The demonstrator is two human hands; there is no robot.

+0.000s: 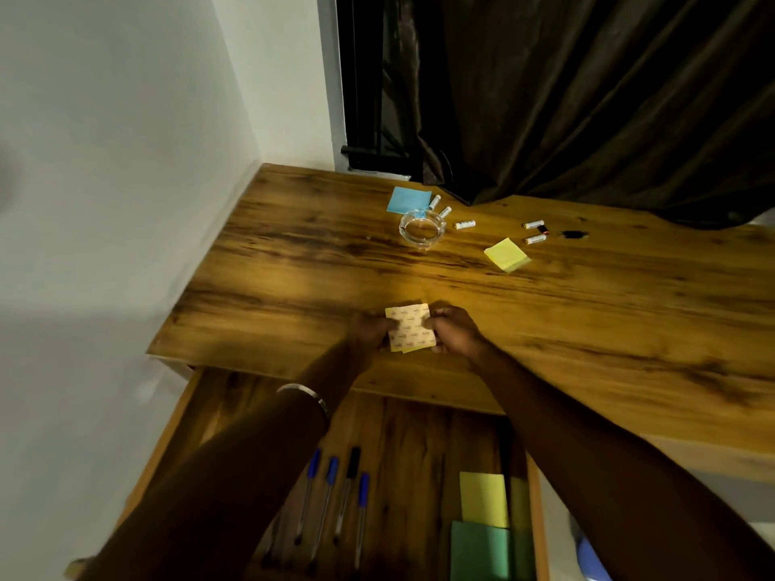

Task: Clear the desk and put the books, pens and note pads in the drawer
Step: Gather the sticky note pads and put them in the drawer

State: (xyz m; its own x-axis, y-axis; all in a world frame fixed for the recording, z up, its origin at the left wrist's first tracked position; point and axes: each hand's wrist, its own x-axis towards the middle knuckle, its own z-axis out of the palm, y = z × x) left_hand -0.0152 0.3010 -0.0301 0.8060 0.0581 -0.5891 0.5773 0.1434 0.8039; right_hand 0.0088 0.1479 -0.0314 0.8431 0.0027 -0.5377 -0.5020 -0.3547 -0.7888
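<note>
A: What are the hands doing at the centre of the frame?

B: Both pinch one pale yellow note pad (410, 327). The left hand (369, 329) grips its left edge, the right hand (455, 331) its right edge, fingers curled shut on the paper. The pad is square, its upturned face printed with faint repeated marks, and a loose sheet juts out at the bottom edge. It sits low over the desk (293, 262); I cannot tell whether it touches the wood.

A: And the desk itself?

B: Glossy brown board with dark streaky grain. In the upper middle of the frame lies a flat blue note pad (409, 200), and just below it a round clear glass ashtray (421, 228) with a thick rim. Small white cylindrical batteries (464, 224) lie scattered to its right. Further right sits a yellow note pad (506, 254), turned cornerwise.

A: What is lower down?

B: The open drawer (419, 434), same grained wood. Four pens (331, 496) lie side by side at lower centre, clear barrels, three blue caps and one black. At lower right are a yellow sheet (482, 499) and a green one (478, 551), flat and rectangular.

A: Anything in the way?

B: The forearms cross over the drawer, the left one wearing a metal bangle (304, 394). A dark, heavy curtain (587, 98) drapes onto the desk's far edge at upper right.
</note>
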